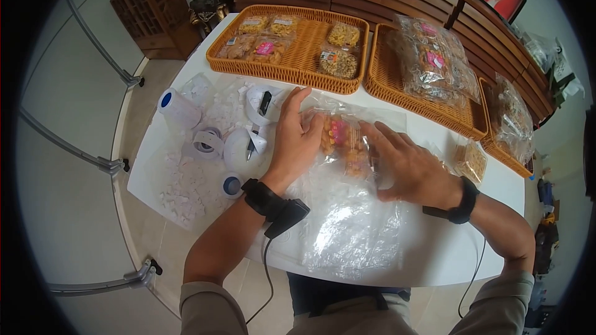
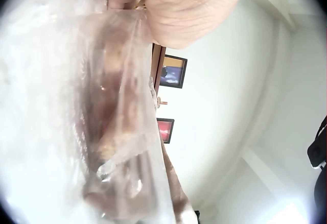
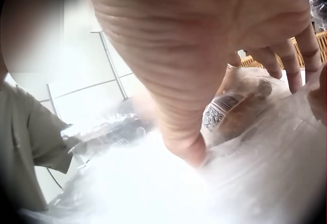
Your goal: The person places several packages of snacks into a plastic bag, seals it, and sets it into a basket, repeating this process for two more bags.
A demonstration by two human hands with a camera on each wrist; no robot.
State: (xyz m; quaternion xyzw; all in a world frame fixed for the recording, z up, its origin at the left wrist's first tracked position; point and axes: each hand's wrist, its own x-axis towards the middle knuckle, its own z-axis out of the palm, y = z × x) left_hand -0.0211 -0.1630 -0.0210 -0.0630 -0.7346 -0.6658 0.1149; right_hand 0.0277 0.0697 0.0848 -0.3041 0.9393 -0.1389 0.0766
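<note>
Packs of golden-brown snacks with a pink label lie inside a large clear plastic bag on the white table. My left hand rests along the left side of the packs, its fingers extended and the thumb by the label. On the other side my right hand is spread, fingers on the bag at the packs' right edge. In the right wrist view, a printed code label shows through the film below the palm. The left wrist view has the bag's film wrinkled close under the left hand.
Behind stand wicker trays with snack packs. Left lie a white roll, tape rolls, black pens and paper scraps. One small pack sits at the right. A cable hangs from the left wrist.
</note>
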